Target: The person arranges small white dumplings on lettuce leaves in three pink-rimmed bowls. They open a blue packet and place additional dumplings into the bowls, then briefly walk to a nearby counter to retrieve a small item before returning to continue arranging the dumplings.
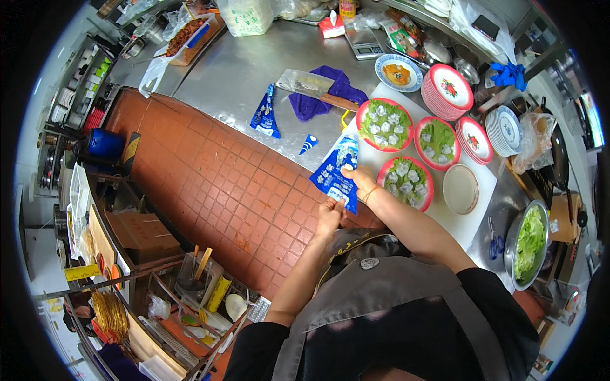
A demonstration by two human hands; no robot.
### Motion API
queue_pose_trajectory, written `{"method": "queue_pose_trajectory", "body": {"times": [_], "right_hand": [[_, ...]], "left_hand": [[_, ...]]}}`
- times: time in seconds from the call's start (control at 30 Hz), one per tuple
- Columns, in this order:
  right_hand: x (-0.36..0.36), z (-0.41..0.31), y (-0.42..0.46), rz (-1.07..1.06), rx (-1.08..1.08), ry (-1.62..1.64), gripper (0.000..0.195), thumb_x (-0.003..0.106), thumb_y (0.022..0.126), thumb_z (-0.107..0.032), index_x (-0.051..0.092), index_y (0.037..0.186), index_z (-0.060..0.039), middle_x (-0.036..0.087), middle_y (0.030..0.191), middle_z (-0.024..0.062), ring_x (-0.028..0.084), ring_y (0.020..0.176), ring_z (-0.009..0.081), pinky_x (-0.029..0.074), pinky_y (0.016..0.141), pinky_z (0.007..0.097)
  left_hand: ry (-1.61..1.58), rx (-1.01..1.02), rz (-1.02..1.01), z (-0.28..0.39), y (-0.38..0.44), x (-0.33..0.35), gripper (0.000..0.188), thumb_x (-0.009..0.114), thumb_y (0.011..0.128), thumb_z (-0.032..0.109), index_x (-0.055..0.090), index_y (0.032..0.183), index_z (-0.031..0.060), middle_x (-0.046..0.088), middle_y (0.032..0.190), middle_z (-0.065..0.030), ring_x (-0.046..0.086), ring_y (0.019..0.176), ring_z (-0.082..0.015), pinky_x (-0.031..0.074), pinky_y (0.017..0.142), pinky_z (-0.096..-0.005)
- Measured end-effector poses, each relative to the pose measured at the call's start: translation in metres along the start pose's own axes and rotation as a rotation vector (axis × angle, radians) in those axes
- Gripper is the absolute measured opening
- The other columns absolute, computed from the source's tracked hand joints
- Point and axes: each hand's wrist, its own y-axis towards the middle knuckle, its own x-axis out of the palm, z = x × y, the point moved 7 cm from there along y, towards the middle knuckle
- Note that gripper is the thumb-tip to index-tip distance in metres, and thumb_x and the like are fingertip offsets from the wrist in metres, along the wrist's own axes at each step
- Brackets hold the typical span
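Note:
A blue triangular plastic pouch [350, 155] bearing writing is held in front of my apron, over the counter's near edge. My right hand [363, 182] grips its right side, thumb across the face. The fingers of my left hand [332, 216] pinch its lower part. Three red-rimmed plates, the upper left one [364, 113], the upper right one [419, 155] and the lower one [427, 197], lie beside my right hand on a white cutting board [469, 209]. Each bears lettuce leaves topped with several small pale lumps. A beige empty plate [460, 189] rests beside them.
Another blue pouch [268, 116] and a small blue cut-off tip [309, 144] lie on the steel counter [228, 62]. A cleaver [305, 83] rests across a purple cloth [310, 107]. Stacked plates [436, 102], scissors [495, 243] and a lettuce bowl [510, 255] are at right.

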Motion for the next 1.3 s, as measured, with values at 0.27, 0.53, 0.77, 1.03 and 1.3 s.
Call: {"method": "queue_pose_trajectory", "body": {"times": [0.27,0.53,0.77,1.03,1.3], "right_hand": [[0.018,0.000,-0.017,-0.056,-0.068,-0.076,0.024,0.066,0.080,-0.008,0.059,0.101,0.0000,0.064,0.094,0.0091,0.062,0.082,0.0211,0.052,0.075,0.0351],[-0.006,-0.017,0.022,0.149,-0.083,-0.095,0.018,0.066,0.079,-0.006,0.061,0.093,0.0037,0.064,0.083,0.0097,0.062,0.070,0.0200,0.051,0.063,0.0362],[-0.015,-0.037,0.046,0.247,-0.124,-0.177,0.012,0.067,0.076,-0.004,0.061,0.080,0.0048,0.061,0.074,0.0096,0.057,0.060,0.0194,0.045,0.051,0.0349],[-0.007,-0.086,0.053,0.294,-0.416,-0.731,0.024,0.071,0.073,-0.016,0.063,0.084,0.0040,0.063,0.078,0.0073,0.060,0.066,0.0151,0.048,0.056,0.0325],[0.056,-0.131,-0.062,0.391,-0.590,-1.793,0.030,0.066,0.074,-0.026,0.064,0.087,0.0003,0.064,0.085,0.0198,0.062,0.080,0.0355,0.048,0.071,0.0435]], "left_hand": [[-0.028,0.129,0.180,0.018,0.022,0.001,0.010,0.059,0.086,0.011,0.064,0.084,0.0025,0.061,0.072,-0.0007,0.052,0.058,-0.0075,0.041,0.051,-0.0251],[0.053,0.001,0.133,0.004,-0.006,0.003,0.017,0.059,0.088,0.014,0.058,0.072,0.0097,0.050,0.062,0.0057,0.039,0.050,-0.0041,0.031,0.045,-0.0229],[0.009,-0.043,0.060,-0.002,0.009,0.004,0.014,0.059,0.088,0.020,0.059,0.078,0.0099,0.053,0.062,0.0030,0.044,0.049,-0.0079,0.035,0.045,-0.0245],[-0.027,-0.027,0.135,-0.017,0.055,0.022,0.017,0.058,0.089,0.026,0.058,0.088,0.0094,0.057,0.068,0.0001,0.052,0.051,-0.0101,0.038,0.042,-0.0257],[0.668,-0.133,-0.111,0.018,0.079,-0.067,0.035,0.062,0.084,0.024,0.056,0.104,-0.0045,0.064,0.070,-0.0094,0.059,0.056,-0.0165,0.049,0.052,-0.0258]]}}
